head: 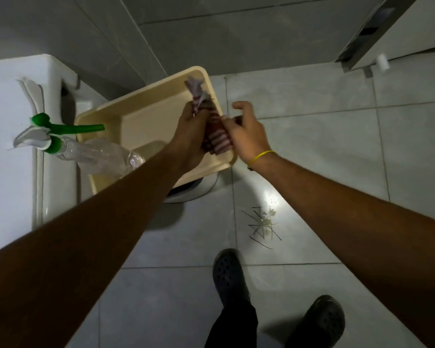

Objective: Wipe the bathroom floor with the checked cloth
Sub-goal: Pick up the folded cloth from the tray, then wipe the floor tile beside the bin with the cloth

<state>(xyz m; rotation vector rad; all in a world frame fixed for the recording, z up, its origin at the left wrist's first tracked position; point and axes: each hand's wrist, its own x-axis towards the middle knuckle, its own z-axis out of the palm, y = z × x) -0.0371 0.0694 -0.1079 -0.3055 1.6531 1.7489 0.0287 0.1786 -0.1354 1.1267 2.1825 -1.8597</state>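
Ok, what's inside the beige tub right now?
A clear spray bottle with a green trigger lies at the left of the tub; the bottom beyond shows bare. The left hand, gripping the checked cloth, and its forearm cover the near right corner.

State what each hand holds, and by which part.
The left hand grips the twisted checked cloth around its middle. The right hand is at its lower end; whether its fingers pinch it cannot be told.

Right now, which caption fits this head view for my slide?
Left hand grips the red-and-white checked cloth over a beige plastic basin; right hand touches it.
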